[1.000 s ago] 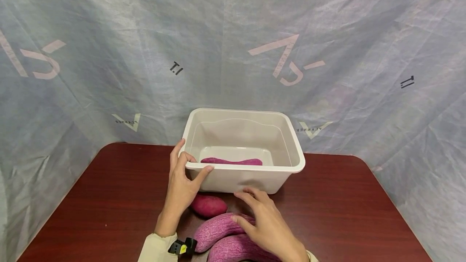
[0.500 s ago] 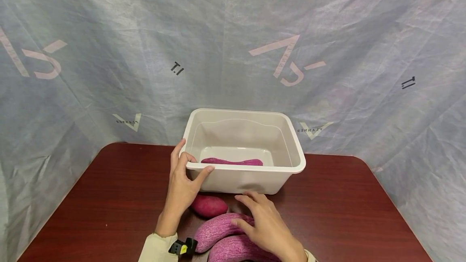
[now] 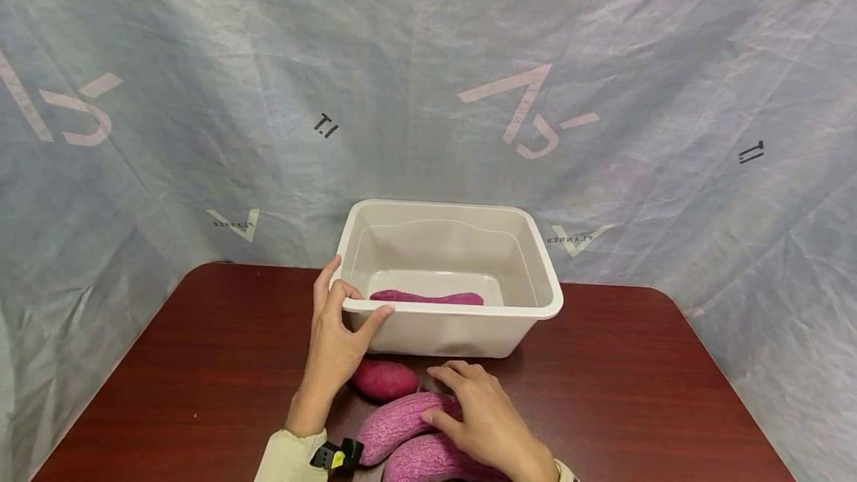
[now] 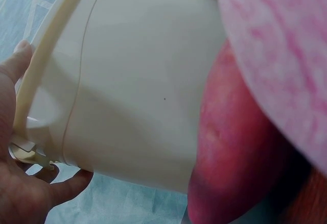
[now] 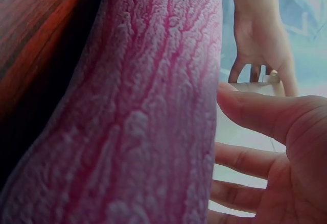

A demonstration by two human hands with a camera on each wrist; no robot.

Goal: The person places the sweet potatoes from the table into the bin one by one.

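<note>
My left hand [image 3: 335, 344] grips the front left corner of a white plastic bin [image 3: 442, 333], thumb on the front wall. A long purple vegetable [image 3: 428, 298] lies inside the bin, partly hidden by the front rim. My right hand [image 3: 492, 422] is spread over two purple, wrinkled, curved gourds, the far gourd [image 3: 395, 422] and the near gourd [image 3: 428, 460]. Its fingers arch over the far gourd's right end, with the thumb right at its surface. Between the far gourd and the bin sits a reddish sweet potato [image 3: 383, 380], which the left wrist view also shows.
The bin stands on a dark red wooden table [image 3: 623, 378], close to its back edge. A grey printed cloth [image 3: 428, 95] hangs behind and on both sides. A black wrist strap [image 3: 335, 457] is on my left wrist, beside the gourds.
My right hand has come slightly down and toward me, closer over the far gourd. The left hand, bin and vegetables have stayed in place.
</note>
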